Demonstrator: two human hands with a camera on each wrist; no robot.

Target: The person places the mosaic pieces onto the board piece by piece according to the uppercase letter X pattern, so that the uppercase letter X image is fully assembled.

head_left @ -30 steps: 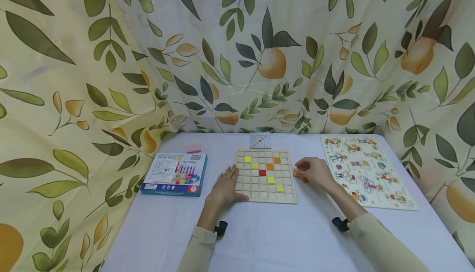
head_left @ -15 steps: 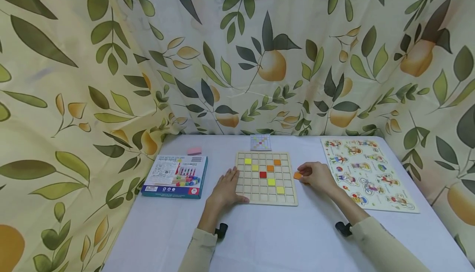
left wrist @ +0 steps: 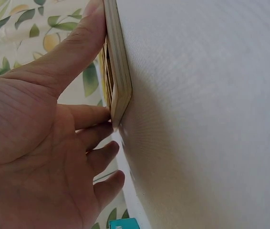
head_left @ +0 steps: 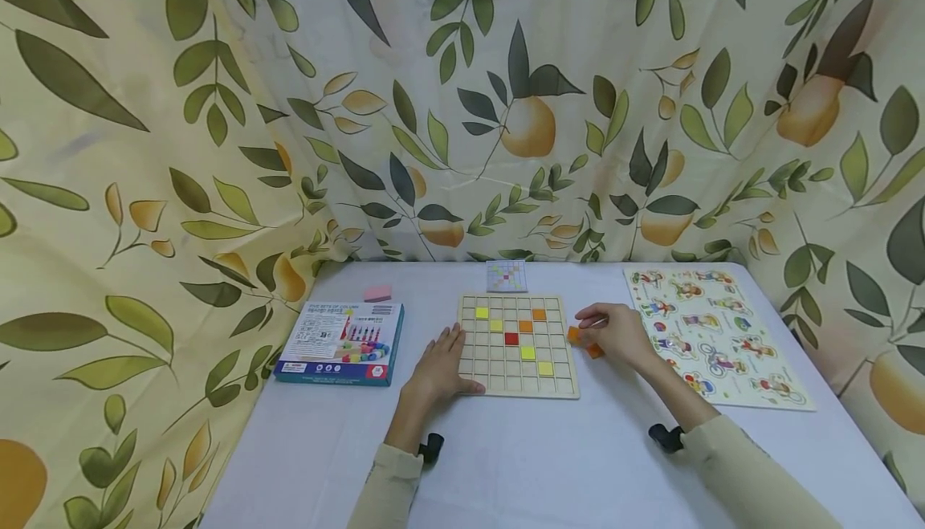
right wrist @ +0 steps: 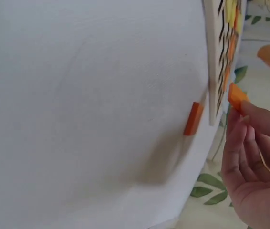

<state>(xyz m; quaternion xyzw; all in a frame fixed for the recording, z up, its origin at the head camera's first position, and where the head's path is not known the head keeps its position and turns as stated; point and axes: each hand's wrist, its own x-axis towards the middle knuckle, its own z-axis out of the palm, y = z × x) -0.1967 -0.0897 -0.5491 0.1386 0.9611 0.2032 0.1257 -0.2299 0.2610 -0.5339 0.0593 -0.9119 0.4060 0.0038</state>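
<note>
A wooden grid board [head_left: 495, 364] lies flat on the table, with red, yellow and orange square tiles in some of its cells. My left hand [head_left: 438, 364] rests against its left edge, fingers extended and thumb at the near-left corner; the left wrist view shows that thumb along the board's rim [left wrist: 119, 62]. To the right of the board, my right hand [head_left: 620, 336] pinches an orange tile [right wrist: 237, 97] between thumb and fingertips, above the cloth. A second orange tile [right wrist: 193, 119] lies on the table beside the board, partly under the right hand in the head view.
A small pattern card [head_left: 507, 276] lies behind the board. At left are a boxed set [head_left: 340, 342] and a pink block [head_left: 378, 292]. A sheet with cartoon figures [head_left: 711, 336] lies at right. A patterned curtain [head_left: 462, 111] hangs behind the table.
My right hand has shifted slightly beside the board, and two orange tiles now show apart at its fingers. The left hand and the tiles on the board have stayed put.
</note>
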